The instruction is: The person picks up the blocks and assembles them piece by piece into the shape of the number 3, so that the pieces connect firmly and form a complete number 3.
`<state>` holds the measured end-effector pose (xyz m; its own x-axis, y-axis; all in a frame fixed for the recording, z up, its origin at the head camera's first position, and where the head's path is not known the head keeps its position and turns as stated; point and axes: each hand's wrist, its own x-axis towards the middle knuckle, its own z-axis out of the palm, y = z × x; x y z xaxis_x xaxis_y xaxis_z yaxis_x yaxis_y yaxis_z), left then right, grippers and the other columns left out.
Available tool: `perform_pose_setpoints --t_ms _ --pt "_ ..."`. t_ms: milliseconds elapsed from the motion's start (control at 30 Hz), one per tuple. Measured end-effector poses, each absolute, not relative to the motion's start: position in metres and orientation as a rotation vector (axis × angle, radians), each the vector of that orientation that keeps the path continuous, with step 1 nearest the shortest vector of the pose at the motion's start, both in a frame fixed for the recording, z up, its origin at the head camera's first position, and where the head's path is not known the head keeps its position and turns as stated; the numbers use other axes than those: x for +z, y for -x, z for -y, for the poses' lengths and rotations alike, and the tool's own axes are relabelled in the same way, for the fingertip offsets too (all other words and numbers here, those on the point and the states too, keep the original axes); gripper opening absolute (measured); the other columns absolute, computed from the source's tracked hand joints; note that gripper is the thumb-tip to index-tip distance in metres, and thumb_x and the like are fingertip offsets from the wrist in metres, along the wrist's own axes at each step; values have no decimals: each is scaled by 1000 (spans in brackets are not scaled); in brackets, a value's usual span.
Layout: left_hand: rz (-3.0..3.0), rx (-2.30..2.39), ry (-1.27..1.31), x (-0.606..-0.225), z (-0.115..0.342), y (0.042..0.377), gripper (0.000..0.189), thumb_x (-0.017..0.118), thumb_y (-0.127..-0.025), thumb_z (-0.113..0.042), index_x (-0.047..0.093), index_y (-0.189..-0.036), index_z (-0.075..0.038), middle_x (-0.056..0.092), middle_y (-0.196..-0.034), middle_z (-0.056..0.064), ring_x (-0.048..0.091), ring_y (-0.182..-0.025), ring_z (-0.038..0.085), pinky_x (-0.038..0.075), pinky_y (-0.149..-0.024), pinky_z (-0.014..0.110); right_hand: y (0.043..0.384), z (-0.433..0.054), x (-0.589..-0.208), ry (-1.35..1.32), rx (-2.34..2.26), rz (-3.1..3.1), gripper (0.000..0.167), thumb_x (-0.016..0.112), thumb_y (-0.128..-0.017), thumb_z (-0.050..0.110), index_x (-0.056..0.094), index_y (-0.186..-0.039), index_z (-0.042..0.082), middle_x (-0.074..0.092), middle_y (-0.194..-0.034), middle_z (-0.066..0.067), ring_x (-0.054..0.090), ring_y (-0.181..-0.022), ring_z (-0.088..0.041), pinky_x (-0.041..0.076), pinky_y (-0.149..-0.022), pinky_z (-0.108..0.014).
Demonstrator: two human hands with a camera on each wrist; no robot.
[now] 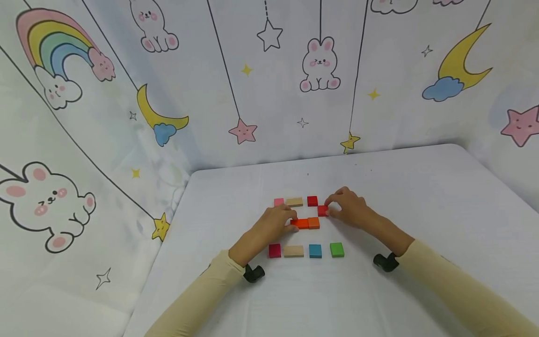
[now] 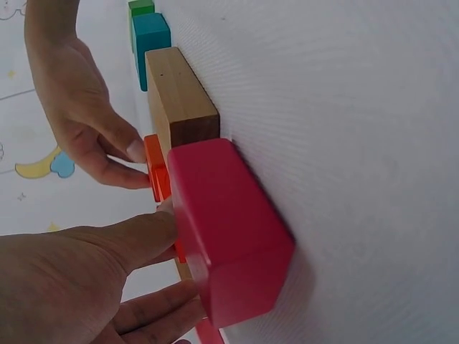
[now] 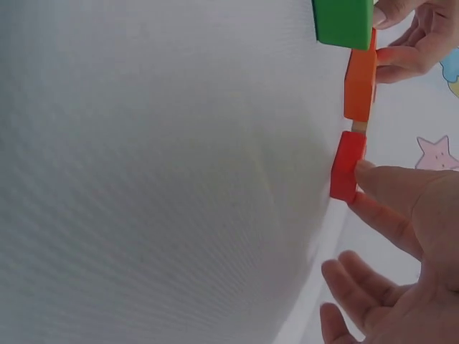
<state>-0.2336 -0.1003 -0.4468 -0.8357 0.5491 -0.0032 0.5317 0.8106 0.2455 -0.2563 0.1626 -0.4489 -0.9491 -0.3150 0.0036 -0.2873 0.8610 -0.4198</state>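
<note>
My left hand (image 1: 274, 223) pinches the left end of a long orange-red block (image 1: 301, 223) between thumb and fingers. An orange block (image 1: 313, 223) sits against that block's right end. Thumb and index finger of my right hand (image 1: 353, 210) grip a red block (image 1: 322, 210), just up and right of the orange one. The right hand's other fingers are held away from it in the right wrist view. Behind the hands lie a pink block (image 1: 279, 202), a plain wooden block (image 1: 294, 202) and another red block (image 1: 312, 201).
A front row holds a crimson block (image 1: 275, 251), a wooden block (image 1: 294, 252), a blue block (image 1: 315, 251) and a green block (image 1: 337, 250). White cloth covers the table (image 1: 303, 299). A patterned curtain (image 1: 286, 93) hangs behind it.
</note>
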Motion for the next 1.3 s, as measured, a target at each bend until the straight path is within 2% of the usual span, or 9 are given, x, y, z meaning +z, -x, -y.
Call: perform_pose_setpoints --t_ms 700,1300 --pt "-2920 359 -863 -446 100 233 33 77 -97 -34 75 -125 -18 69 -134 6 62 -130 23 52 -110 46 254 -153 -449 568 -679 -2949 26 75 -98 20 76 -123 16 58 -135 -23 56 -127 -40 49 -99 -70" --pt "-2923 371 -864 -447 100 233 31 78 -97 -33 76 -124 -17 70 -131 6 64 -126 22 53 -109 43 255 -153 -452 589 -675 -2943 27 75 -97 21 75 -124 16 57 -138 -23 56 -128 -41 47 -100 -73"
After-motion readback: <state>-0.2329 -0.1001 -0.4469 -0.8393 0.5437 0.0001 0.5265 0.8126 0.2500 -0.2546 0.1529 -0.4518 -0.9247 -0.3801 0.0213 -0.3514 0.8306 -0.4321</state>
